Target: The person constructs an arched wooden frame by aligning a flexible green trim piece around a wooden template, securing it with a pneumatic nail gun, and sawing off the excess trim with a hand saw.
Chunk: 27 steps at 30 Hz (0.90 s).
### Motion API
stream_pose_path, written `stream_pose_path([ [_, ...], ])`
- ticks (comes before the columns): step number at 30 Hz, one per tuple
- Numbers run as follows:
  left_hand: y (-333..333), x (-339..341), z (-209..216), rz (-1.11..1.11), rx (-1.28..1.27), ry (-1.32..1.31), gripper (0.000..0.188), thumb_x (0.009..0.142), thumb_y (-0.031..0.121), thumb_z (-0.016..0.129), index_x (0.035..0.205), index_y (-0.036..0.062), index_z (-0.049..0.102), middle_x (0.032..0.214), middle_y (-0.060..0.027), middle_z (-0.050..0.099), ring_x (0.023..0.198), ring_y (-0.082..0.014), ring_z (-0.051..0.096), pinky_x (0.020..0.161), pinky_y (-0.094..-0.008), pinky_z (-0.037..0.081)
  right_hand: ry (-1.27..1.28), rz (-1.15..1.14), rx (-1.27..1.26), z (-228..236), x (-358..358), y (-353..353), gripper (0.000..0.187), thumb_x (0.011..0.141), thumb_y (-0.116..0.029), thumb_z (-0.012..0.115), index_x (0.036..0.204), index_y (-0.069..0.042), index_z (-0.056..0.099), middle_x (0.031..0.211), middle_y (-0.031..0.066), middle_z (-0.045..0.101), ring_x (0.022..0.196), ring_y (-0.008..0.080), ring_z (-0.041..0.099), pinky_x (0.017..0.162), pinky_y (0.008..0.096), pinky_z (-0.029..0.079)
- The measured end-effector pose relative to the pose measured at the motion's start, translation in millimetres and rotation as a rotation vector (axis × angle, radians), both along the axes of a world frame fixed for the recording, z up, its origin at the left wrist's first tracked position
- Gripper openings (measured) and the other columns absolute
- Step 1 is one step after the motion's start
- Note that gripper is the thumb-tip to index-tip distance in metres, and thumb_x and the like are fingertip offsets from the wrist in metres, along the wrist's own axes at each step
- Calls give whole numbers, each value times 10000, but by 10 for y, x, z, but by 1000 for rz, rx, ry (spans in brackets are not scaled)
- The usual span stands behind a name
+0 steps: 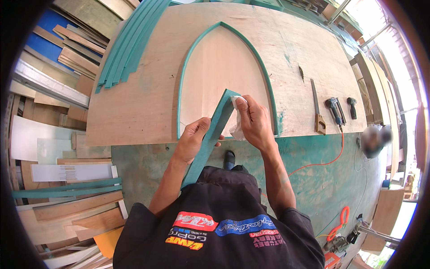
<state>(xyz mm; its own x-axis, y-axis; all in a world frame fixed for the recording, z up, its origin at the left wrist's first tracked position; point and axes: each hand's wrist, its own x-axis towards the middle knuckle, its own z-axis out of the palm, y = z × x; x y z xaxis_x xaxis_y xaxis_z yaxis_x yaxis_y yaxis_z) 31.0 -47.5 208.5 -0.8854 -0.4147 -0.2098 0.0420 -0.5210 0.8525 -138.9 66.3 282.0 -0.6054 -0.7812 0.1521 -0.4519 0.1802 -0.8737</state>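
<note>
The left hand (191, 138) is closed around the green strip (214, 129). The right hand (256, 121) pinches white cloth (238, 128) against the strip's upper end.

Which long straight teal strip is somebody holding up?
The flat teal strip gripped by the left hand, with crumpled white material in the right hand at its upper end; the other straight strips lie on the pale wooden table or at lower left.

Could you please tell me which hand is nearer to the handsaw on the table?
Right: the right hand, holding a white wad, is left of the handsaw; the left hand, gripping the green strip, is farther left.
</note>
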Motion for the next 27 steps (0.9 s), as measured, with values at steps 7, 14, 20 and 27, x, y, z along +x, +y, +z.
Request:
stream_pose_path([
  [7,12,-23,20,14,29,2,467,1109,422,455,1217,5,635,1057,-96,707,930,-198,724,761,-343,616,-32,-16,-28,-106,-17,7,359,1105,-248,490,912,36,591,659,190,512,582,280,505,588,412,418],
  [14,-39,-31,-48,6,37,11,467,1115,415,435,1285,21,620,1147,-136,712,940,-216,727,763,-374,617,-70,-9,-29,-123,-34,26,389,1109,-288,480,968,41,632,649,141,523,592,215,516,583,387,421],
  [20,-2,-37,-28,-18,51,1,493,1121,421,409,1278,5,622,1124,-149,715,915,-226,724,755,-374,617,-108,-13,-35,-131,-35,39,390,1108,-291,484,973,40,639,644,118,514,599,183,502,570,374,416],
  [27,-98,-51,67,51,-33,-44,606,1128,475,327,1248,-45,614,1085,-178,710,862,-232,713,726,-377,618,-207,-41,-96,-199,-41,128,398,1113,-313,487,1023,28,671,730,48,572,687,104,502,612,309,423],
])
